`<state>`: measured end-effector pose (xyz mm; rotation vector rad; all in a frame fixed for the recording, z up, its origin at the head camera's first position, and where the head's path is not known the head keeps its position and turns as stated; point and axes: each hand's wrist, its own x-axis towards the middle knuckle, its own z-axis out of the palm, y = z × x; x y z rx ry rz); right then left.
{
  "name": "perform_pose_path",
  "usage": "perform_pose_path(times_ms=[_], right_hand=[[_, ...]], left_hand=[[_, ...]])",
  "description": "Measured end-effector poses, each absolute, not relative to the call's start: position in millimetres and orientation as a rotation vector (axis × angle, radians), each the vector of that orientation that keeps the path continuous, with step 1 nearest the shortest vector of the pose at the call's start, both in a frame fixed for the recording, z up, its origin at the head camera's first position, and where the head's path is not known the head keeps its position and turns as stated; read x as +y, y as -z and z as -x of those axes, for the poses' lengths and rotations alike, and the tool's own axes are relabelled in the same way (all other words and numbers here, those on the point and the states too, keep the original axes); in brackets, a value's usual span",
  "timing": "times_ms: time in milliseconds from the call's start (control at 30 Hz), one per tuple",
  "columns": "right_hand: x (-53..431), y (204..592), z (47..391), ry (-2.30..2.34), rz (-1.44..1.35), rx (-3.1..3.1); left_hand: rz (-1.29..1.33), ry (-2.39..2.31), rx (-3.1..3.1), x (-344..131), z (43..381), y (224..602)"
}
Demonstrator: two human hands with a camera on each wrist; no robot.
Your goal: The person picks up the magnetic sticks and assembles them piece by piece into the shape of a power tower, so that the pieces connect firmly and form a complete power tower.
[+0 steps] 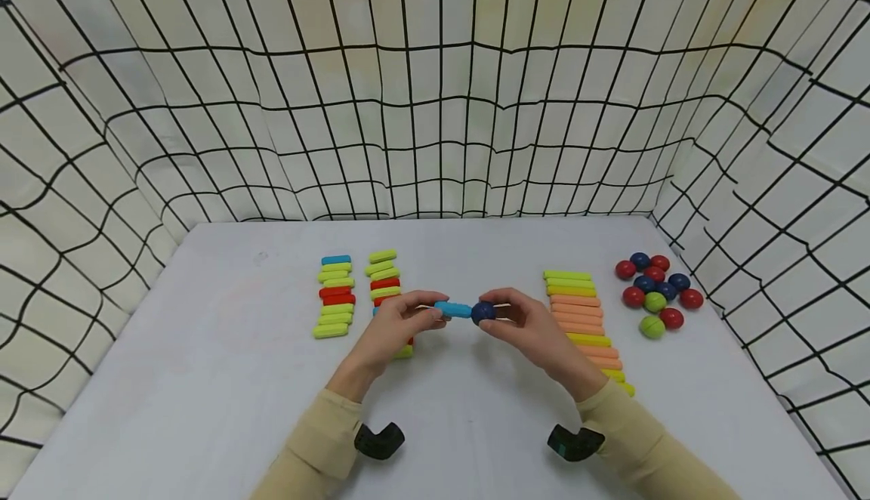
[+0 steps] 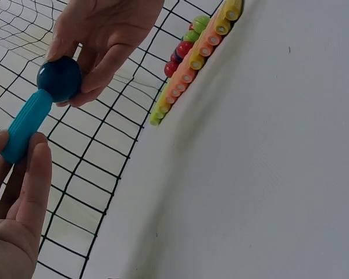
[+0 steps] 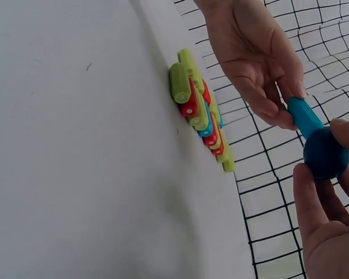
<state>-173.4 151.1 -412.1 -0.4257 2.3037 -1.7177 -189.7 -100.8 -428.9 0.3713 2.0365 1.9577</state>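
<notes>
Above the middle of the table, my left hand [image 1: 402,325] pinches a light-blue ridged rod [image 1: 453,310] by its left end. My right hand [image 1: 540,337] holds a dark-blue ball [image 1: 483,313] between thumb and fingers. Rod and ball meet end to end, as the left wrist view shows with the rod [image 2: 28,125] against the ball [image 2: 59,79]. Whether they are joined or only touching cannot be told. In the right wrist view the ball [image 3: 326,153] covers the rod's near end.
Two columns of short green, red and blue rods [image 1: 336,300] lie left, the nearer one partly behind my left hand. Right of my hands runs a column of longer orange, yellow and green rods [image 1: 576,311]. Several balls [image 1: 655,302] cluster far right. Black netting [image 1: 442,100] surrounds the white table [image 1: 224,379].
</notes>
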Motion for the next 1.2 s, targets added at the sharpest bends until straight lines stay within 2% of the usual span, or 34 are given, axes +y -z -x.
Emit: perform_pose_path(times_ms=[267,633,800,933,1200], right_hand=[[142,419,171,1.517,0.562,2.251],[135,429,176,1.590,0.301,2.168],[145,438,186,1.744,0.115,2.103],[155,439,189,1.697,0.070,2.195],[207,412,180,1.468,0.057,2.525]], left_hand=[[-0.333,-2.016,1.853,-86,186,434],[-0.346,-1.836,2.086,-67,169,434],[-0.490,-1.647,2.296,-66,168,439],[-0.541,-1.603,2.392,-64,169,447],[-0.483,-1.507,2.595,-61,175,455]])
